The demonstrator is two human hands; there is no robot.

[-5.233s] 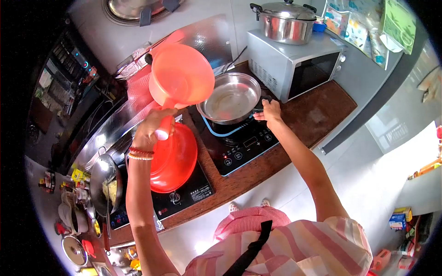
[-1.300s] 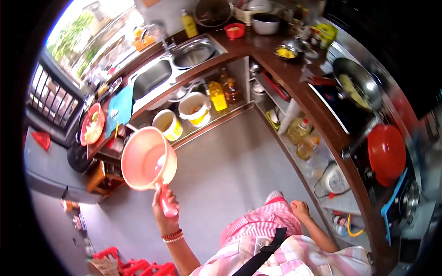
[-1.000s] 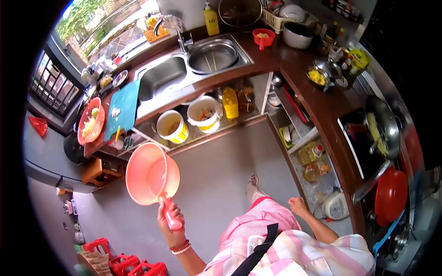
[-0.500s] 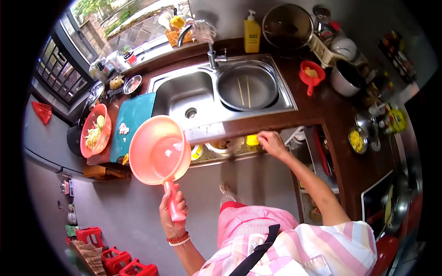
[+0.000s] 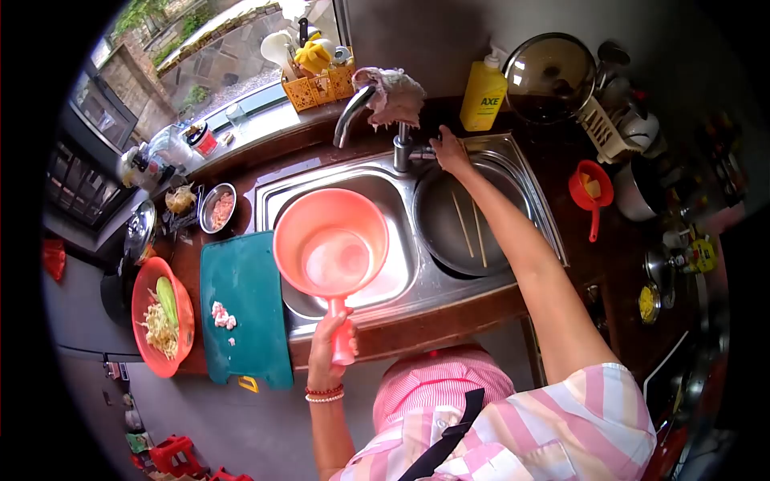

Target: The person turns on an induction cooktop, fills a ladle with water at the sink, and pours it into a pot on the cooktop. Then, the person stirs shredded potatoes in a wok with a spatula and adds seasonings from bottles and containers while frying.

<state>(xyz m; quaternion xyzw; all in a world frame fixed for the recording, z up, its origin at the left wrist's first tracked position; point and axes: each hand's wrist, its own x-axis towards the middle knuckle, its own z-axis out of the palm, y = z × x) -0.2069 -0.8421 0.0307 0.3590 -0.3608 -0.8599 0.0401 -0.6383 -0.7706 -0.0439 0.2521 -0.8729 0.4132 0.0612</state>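
Observation:
My left hand is closed round the handle of a pink plastic water dipper, held over the left sink basin. Its bowl faces up towards me, and I see nothing in it. My right hand reaches to the tap lever, its fingers closed at the lever's end. The curved metal tap has a pale cloth draped over it. Below my right forearm, a large dark pan sits in the right basin with a pair of chopsticks in it.
Left of the sink lie a green cutting board with small pale pieces, a pink basin of shredded vegetables and a metal bowl. A yellow soap bottle, a glass lid and a red dipper stand right and behind.
My right hand has moved from below the counter edge up to the tap lever. The pink dipper has shifted right, over the left basin. My view has come closer to the sink.

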